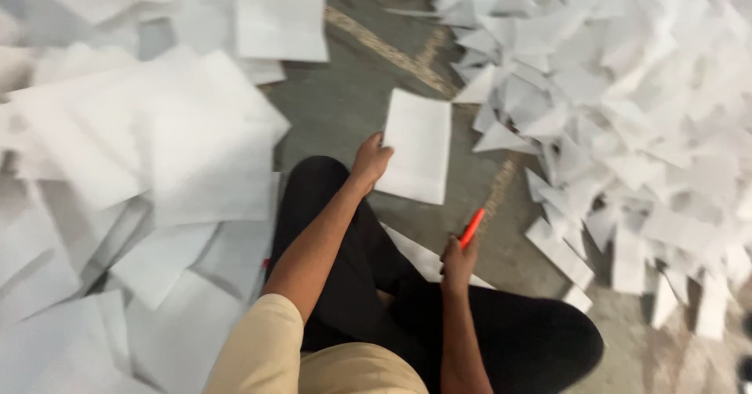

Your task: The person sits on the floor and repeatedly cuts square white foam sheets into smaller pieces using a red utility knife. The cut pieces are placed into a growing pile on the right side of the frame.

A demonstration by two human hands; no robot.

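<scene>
My left hand is stretched out ahead of my knee, fingers closed on the left edge of a white sheet of paper, which lies flat on the grey floor just beyond my black trouser leg. My right hand sits lower and nearer to me, curled shut around a red marker whose tip points up and away to the right. Another white sheet pokes out from between my legs, just under that right hand. To my left spreads a loose pile of large white sheets, overlapping one another, blurred in places. To my right lies a heap of folded paper pieces, many with pointed corners, reaching down along the floor past my right knee. The sheet I hold sits between the two piles, touching neither.
</scene>
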